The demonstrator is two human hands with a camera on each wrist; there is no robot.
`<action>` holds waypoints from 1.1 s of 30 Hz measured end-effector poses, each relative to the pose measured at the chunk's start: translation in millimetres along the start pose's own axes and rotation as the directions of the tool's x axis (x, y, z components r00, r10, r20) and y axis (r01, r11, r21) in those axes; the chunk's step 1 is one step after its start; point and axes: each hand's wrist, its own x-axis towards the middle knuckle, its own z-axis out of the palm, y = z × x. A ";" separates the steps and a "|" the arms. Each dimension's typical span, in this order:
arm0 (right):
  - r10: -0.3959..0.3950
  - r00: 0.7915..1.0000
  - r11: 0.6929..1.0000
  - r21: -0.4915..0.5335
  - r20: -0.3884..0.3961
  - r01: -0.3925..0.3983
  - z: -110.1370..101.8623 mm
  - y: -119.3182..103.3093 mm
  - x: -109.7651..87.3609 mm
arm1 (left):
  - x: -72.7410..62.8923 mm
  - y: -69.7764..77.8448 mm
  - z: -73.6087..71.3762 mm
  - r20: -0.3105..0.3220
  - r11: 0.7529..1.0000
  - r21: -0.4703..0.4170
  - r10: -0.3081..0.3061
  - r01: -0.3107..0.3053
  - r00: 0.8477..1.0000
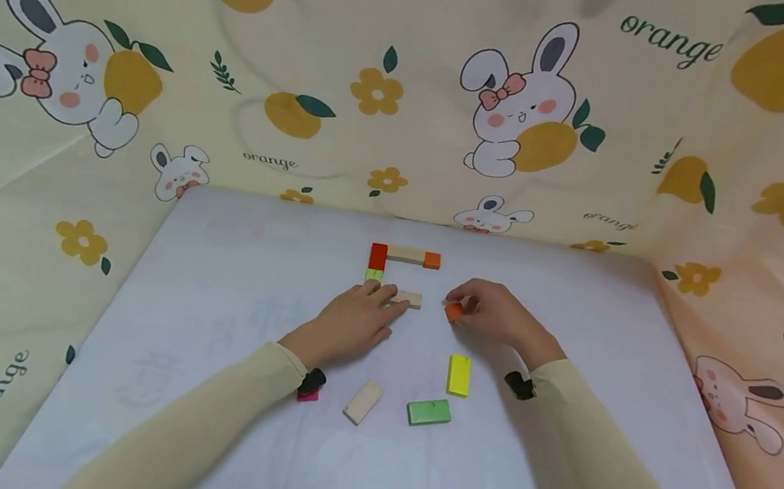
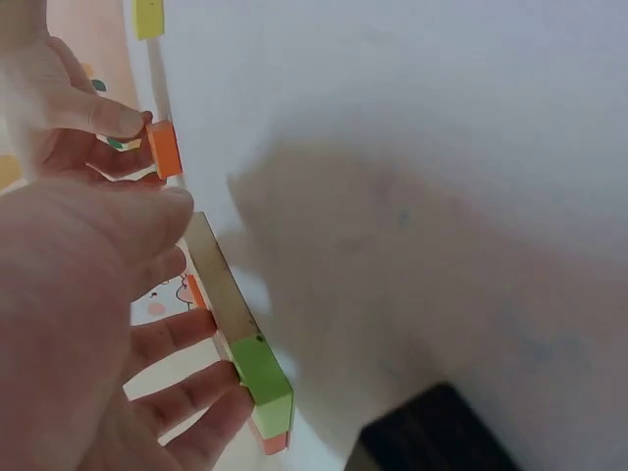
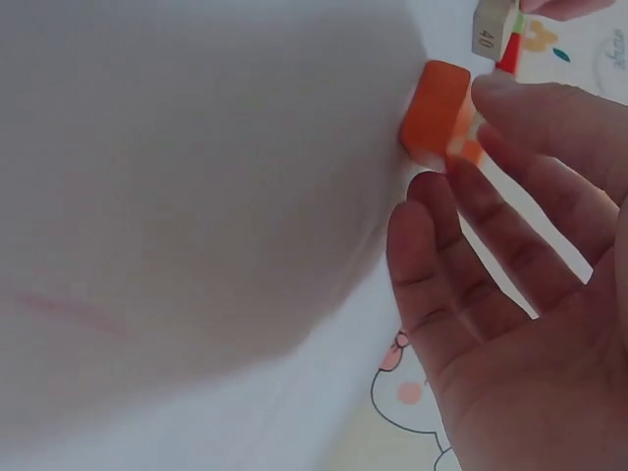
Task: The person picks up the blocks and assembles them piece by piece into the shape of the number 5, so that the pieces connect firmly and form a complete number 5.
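Small domino-like blocks form an angular line on the white table. My left hand (image 1: 350, 317) rests beside its near part, with extended fingers at the light green block (image 1: 374, 275) and the plain wooden block (image 1: 409, 300). My right hand (image 1: 497, 310) pinches an orange block (image 3: 434, 108) between thumb and fingers, a short gap to the right of that wooden block. Behind the light green block lies a red block (image 1: 378, 257). From it another wooden block (image 1: 405, 254) runs right to a second orange block (image 1: 432, 260). My left hand partly covers the near corner.
Nearer the front lie a yellow block (image 1: 459, 376), a green block (image 1: 428, 412) and a loose wooden block (image 1: 363, 402). A pinkish-red block (image 1: 308, 396) is partly hidden by my left wrist. Patterned cloth (image 1: 415, 174) hangs behind and beside the table.
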 end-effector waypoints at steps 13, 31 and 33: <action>0.033 0.999 0.999 -0.026 0.016 -0.032 9.0 4.3 4.6 | 3.9 2.3 -5.7 0.051 0.999 -0.023 -0.035 0.036 0.998; -0.031 0.999 0.999 -0.020 -0.016 0.031 8.9 -12.1 19.5 | 8.0 0.5 -9.6 0.096 0.999 -0.013 -0.045 0.047 0.994; -0.030 0.999 0.999 -0.022 -0.011 0.030 9.9 -14.7 21.2 | 8.5 0.5 -10.1 0.107 0.998 -0.015 -0.051 0.053 0.993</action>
